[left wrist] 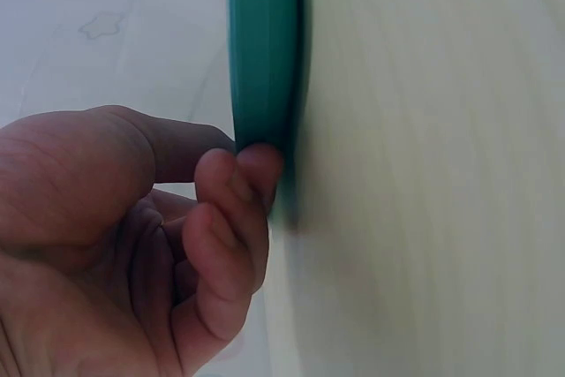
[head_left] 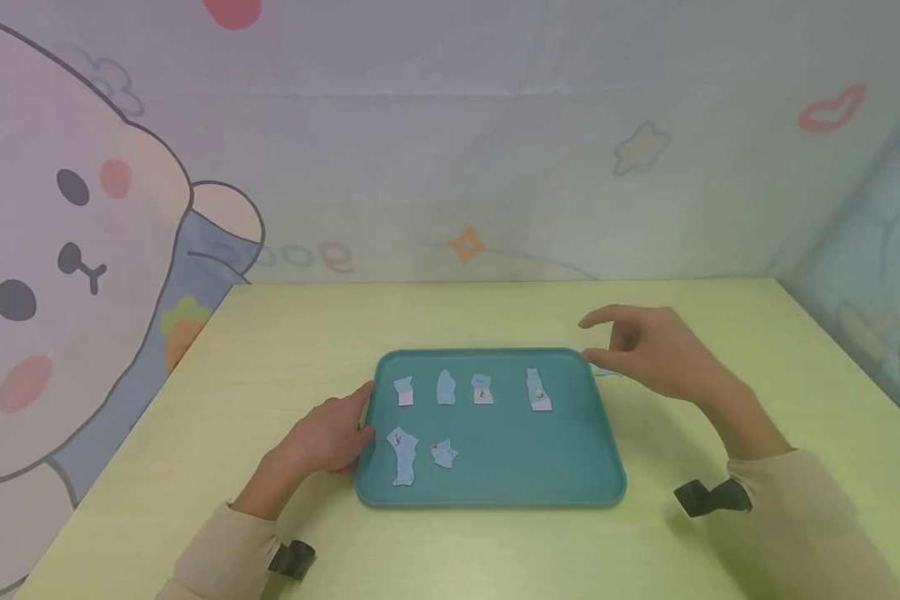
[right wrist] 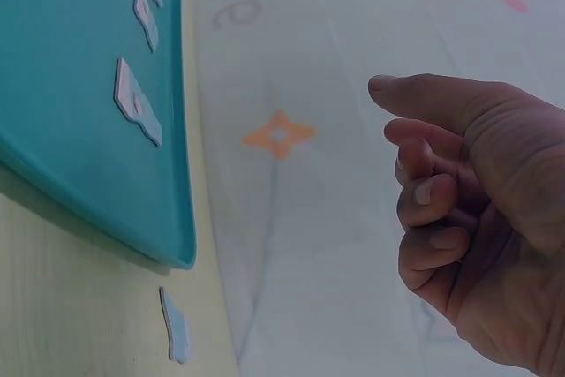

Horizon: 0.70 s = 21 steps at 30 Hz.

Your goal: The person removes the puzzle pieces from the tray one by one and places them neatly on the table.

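Left hand (head_left: 330, 432) gripping the green tray (head_left: 528, 467) at nine o'clock, six blue pieces (head_left: 405, 458) aboard! Right hand (head_left: 654, 352) hovers at two o'clock, thumb and forefinger parted, near a loose piece (right wrist: 176, 328).

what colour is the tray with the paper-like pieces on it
Plain teal green; the tray shows best in the head view.
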Tool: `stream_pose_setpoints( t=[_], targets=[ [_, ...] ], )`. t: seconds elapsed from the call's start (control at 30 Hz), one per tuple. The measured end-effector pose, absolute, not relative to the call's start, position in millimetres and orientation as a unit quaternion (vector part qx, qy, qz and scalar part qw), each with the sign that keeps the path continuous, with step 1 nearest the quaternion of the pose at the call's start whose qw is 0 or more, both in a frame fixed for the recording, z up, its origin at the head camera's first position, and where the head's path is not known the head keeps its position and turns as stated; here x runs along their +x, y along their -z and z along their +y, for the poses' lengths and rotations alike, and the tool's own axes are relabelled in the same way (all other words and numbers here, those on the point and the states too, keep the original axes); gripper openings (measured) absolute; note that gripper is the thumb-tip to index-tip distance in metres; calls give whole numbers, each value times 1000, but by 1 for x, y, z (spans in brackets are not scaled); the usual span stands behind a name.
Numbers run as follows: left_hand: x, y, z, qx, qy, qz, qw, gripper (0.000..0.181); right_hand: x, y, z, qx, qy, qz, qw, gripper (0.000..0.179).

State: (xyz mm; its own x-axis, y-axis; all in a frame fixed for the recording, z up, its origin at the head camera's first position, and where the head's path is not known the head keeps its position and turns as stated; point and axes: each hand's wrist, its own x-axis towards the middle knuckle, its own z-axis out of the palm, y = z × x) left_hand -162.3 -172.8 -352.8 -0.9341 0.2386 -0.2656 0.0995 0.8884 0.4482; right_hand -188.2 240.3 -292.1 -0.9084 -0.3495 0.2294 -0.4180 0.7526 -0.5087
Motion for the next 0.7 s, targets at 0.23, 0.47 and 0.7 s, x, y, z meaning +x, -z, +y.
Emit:
stream_pose_setpoints(
  t=[0.23,0.47,0.7],
  targets=[
    [-163,353,-173,81,-218,959,164,69,-185,292,229,231,-291,-927,46,32],
    [-163,353,-174,84,-219,958,164,69,-183,296,221,251,-293,-922,34,31],
    [-162,352,-173,88,-220,958,161,69,-181,300,211,268,-300,-915,27,30]
  ],
)
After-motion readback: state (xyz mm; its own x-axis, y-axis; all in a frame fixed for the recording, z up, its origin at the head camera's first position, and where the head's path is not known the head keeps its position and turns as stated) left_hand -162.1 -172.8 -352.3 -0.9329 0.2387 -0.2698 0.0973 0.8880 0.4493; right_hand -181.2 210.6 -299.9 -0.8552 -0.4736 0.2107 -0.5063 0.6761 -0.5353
